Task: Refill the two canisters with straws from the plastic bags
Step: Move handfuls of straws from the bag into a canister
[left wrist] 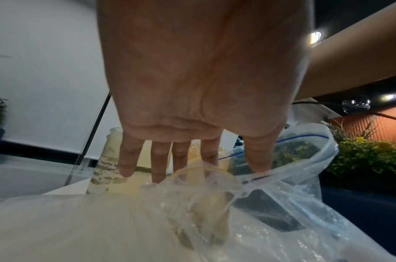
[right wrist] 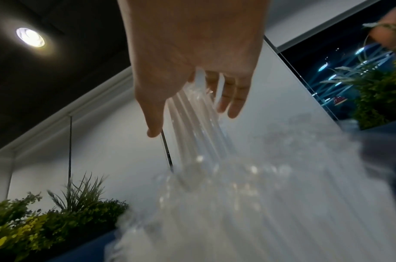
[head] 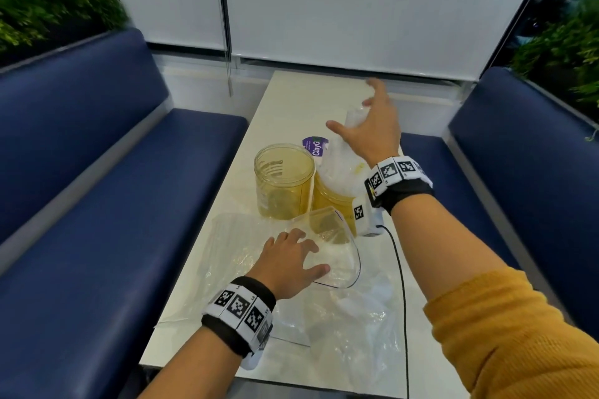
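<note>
On the pale table (head: 285,100) two clear, yellow-tinted canisters stood side by side and touching. The left canister (head: 283,183) was open at the top and looked empty of straws. The right canister (head: 334,201) had a plastic bag of straws (head: 340,168) standing upended in its mouth, the bag leaning up and away toward the far end of the table. The right hand (head: 372,126) hovered at the upper part of that bag with its fingers spread wide and straight; from the right wrist view the straws (right wrist: 192,127) ran out from under the palm, the right fingers (right wrist: 234,99) held loosely apart beside them rather than curled around them, so it was touching at most, not gripping. The left hand (head: 288,264) lay nearer the person, palm down, fingers splayed and flat on a clear zip bag (head: 337,256) with a dark line along its opening, lying just in front of the canisters; the left wrist view showed the left fingertips (left wrist: 158,170) pressing into the crumpled plastic. More crumpled clear plastic (head: 353,330) covered the near part of the table. A purple label (head: 315,145) showed behind the canisters. Blue bench seats (head: 113,204) flanked the table on both sides, with green plants (head: 48,3) behind them.
</note>
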Motion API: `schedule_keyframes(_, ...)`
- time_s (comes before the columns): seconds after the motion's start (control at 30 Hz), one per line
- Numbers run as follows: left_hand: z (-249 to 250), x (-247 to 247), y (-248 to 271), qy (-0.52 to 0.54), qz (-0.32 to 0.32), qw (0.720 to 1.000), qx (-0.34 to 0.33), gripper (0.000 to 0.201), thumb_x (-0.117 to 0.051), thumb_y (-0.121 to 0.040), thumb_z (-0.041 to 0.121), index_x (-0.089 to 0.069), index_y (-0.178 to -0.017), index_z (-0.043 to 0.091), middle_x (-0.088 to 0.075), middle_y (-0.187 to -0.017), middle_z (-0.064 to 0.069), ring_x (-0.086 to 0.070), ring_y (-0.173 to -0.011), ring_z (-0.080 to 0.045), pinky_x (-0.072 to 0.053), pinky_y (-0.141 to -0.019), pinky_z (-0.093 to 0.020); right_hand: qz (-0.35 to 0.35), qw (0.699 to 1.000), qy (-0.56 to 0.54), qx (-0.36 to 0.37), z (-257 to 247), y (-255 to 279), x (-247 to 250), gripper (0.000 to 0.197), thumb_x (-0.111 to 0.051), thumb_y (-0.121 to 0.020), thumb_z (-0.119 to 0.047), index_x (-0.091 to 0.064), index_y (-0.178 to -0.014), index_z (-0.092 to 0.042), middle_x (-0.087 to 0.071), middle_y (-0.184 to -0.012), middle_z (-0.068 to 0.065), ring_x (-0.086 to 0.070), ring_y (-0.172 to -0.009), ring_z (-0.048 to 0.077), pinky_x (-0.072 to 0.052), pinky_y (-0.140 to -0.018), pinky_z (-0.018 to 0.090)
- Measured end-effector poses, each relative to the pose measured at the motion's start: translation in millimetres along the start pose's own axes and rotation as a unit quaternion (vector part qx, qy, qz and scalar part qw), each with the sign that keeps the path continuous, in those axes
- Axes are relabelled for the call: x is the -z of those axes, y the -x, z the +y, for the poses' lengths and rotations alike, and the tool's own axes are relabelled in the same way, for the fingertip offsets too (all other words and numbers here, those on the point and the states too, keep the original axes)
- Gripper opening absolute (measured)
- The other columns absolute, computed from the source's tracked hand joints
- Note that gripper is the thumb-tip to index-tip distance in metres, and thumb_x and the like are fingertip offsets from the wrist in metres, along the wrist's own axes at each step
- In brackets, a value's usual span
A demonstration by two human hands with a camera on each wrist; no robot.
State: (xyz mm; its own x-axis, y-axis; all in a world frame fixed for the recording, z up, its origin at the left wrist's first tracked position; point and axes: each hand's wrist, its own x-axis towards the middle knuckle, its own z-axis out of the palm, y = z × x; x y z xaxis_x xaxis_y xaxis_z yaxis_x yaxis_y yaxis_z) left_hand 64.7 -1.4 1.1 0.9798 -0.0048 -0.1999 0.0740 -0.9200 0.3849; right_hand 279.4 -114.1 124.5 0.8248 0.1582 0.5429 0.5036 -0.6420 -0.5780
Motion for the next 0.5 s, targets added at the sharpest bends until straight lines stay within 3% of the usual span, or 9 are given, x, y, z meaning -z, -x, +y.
schedule_keyframes(0.07,1,2,-1,0.003,-0.001,1.0,-0.002,0.056,-0.044,-0.094,0.065,-0.051,-0.138,0.032,-0.032,-0.155,0.003,-0.031,-0.141,-0.02,-0.023,-0.118,-0.044,0.015,0.997,0.002,0.078,-5,-7,3,0.094,-0.083,-0.069,-0.049,-0.03,-0.146,-0.032,-0.053,-0.133,-0.002,-0.048,-0.119,0.019,-0.044,-0.089,0.029)
schedule_keyframes(0.13,2,3,0,0.006,-0.001,1.0,-0.005,0.055,-0.045,-0.094,0.065,-0.052,-0.138,0.032,-0.033,-0.155,0.004,-0.031,-0.141,-0.02,-0.023,-0.118,-0.044,-0.008,0.985,0.058,0.159,-9,-13,2,0.076,-0.073,-0.083,-0.042,-0.037,-0.147,-0.028,-0.053,-0.137,-0.002,-0.047,-0.124,0.019,-0.042,-0.096,0.029)
schedule_keyframes(0.2,2,3,0,0.008,-0.002,1.0,-0.006,0.054,-0.045,-0.095,0.064,-0.052,-0.138,0.032,-0.035,-0.153,0.004,-0.033,-0.14,-0.02,-0.024,-0.117,-0.044,-0.06,0.975,0.124,0.172,-8,-11,-5,0.04,-0.053,-0.098,-0.042,-0.058,-0.132,-0.022,-0.064,-0.124,0.003,-0.054,-0.118,0.023,-0.047,-0.098,0.037)
schedule_keyframes(0.27,2,4,0,0.014,-0.003,1.0,-0.006,0.053,-0.046,-0.095,0.062,-0.052,-0.138,0.032,-0.036,-0.152,0.004,-0.034,-0.139,-0.02,-0.025,-0.117,-0.044,-0.161,0.96,0.186,0.138,2,-2,-19,0.046,-0.031,-0.106,-0.041,-0.067,-0.11,-0.013,-0.069,-0.1,0.011,-0.064,-0.097,0.03,-0.053,-0.085,0.044)
schedule_keyframes(0.3,2,4,1,0.017,-0.003,1.0,-0.006,0.052,-0.047,-0.095,0.061,-0.052,-0.137,0.032,-0.037,-0.152,0.004,-0.035,-0.138,-0.02,-0.026,-0.116,-0.044,-0.216,0.936,0.235,0.148,10,5,-27,0.048,-0.023,-0.107,-0.039,-0.063,-0.113,-0.012,-0.068,-0.1,0.013,-0.064,-0.095,0.032,-0.054,-0.085,0.046)
schedule_keyframes(0.37,2,4,1,0.019,-0.003,1.0,-0.008,0.05,-0.048,-0.096,0.06,-0.053,-0.137,0.031,-0.039,-0.151,0.004,-0.036,-0.138,-0.02,-0.027,-0.116,-0.044,-0.282,0.895,0.291,0.188,23,16,-39,0.048,-0.016,-0.106,-0.036,-0.05,-0.133,-0.014,-0.06,-0.124,0.015,-0.056,-0.115,0.036,-0.047,-0.098,0.05)
schedule_keyframes(0.4,2,5,1,0.019,-0.002,1.0,-0.008,0.05,-0.048,-0.096,0.059,-0.053,-0.137,0.031,-0.039,-0.151,0.004,-0.037,-0.137,-0.02,-0.028,-0.115,-0.044,-0.284,0.888,0.301,0.198,28,16,-42,0.05,-0.014,-0.105,-0.037,-0.046,-0.137,-0.014,-0.057,-0.13,0.014,-0.051,-0.122,0.037,-0.044,-0.102,0.051)
schedule_keyframes(0.5,2,5,1,0.016,-0.003,1.0,-0.011,0.05,-0.048,-0.096,0.058,-0.053,-0.137,0.03,-0.039,-0.151,0.004,-0.037,-0.137,-0.02,-0.028,-0.115,-0.043,-0.213,0.923,0.267,0.179,23,8,-37,0.048,-0.018,-0.105,-0.038,-0.055,-0.126,-0.016,-0.061,-0.117,0.009,-0.057,-0.112,0.033,-0.043,-0.097,0.048)
